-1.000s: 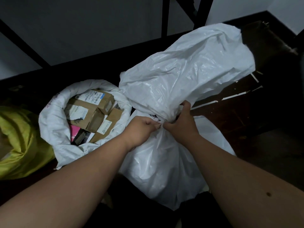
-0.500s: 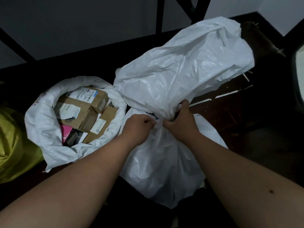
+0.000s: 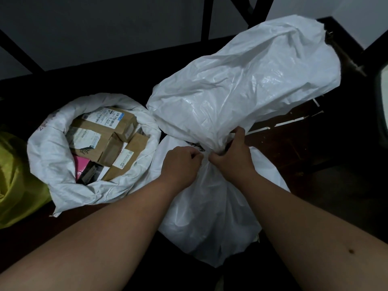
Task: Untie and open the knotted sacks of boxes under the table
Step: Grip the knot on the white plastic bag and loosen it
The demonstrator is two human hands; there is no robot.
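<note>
Compared with one second ago, your two hands have hardly moved: they stay together at the tied neck of the knotted sack [image 3: 210, 206], and the whole scene only sits a little more to the left in the view. The loose top of this sack stands a bit higher and fuller than before.

Your left hand [image 3: 181, 164] is clenched around the gathered plastic on the left side of the knot [image 3: 204, 151]. Your right hand [image 3: 233, 155] grasps the neck on the right side, with the thumb raised against the loose top. The knot itself is mostly hidden between your hands, so I cannot tell how far it is undone.

The knotted sack is white, thin and shiny, with many wrinkles. Its body hangs below the knot, toward you, and its long loose top spreads up and to the right of the knot.

I count three sacks. Just to the left of the knotted sack, touching it, the open sack [image 3: 52, 160] is white with its rim rolled down, and it shows several brown cardboard boxes [image 3: 105, 131] with white labels and one pink thing. Further left of the knotted sack, a yellow sack [image 3: 14, 185] lies at the edge of the view.
</note>
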